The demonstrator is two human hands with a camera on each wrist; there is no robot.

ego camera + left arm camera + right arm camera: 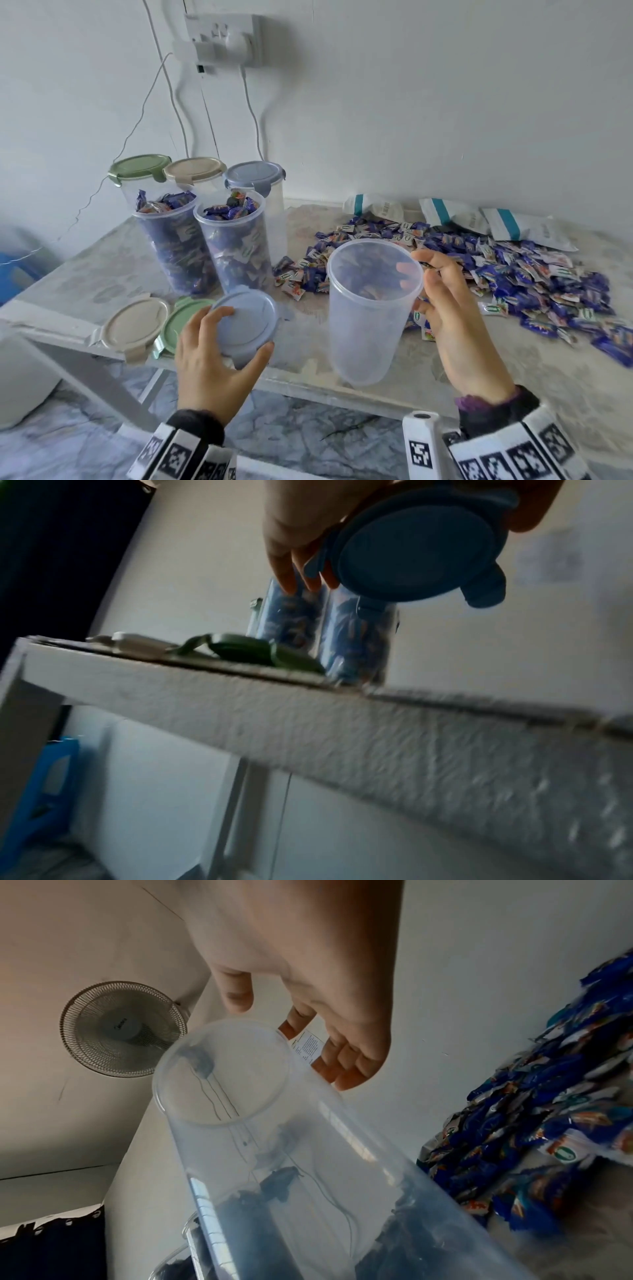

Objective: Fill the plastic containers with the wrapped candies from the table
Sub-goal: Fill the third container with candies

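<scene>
An empty clear plastic container (371, 308) stands upright near the table's front edge. My right hand (424, 270) hovers at its rim on the right with relaxed fingers, some seen through the plastic. In the right wrist view that hand (293, 1041) is spread above the container (274, 1150) and grips nothing. My left hand (239, 330) grips a blue lid (250, 318) above the front edge, left of the container. The left wrist view shows its fingers (287, 569) curled round the lid (418, 547). A large pile of blue wrapped candies (513, 274) lies to the right.
Two open containers full of candies (174, 246) (236, 246) stand at the left, with three lidded ones (253, 178) behind. A beige lid (133, 325) and a green lid (178, 322) lie by the front edge. White bags (513, 222) sit at the back right.
</scene>
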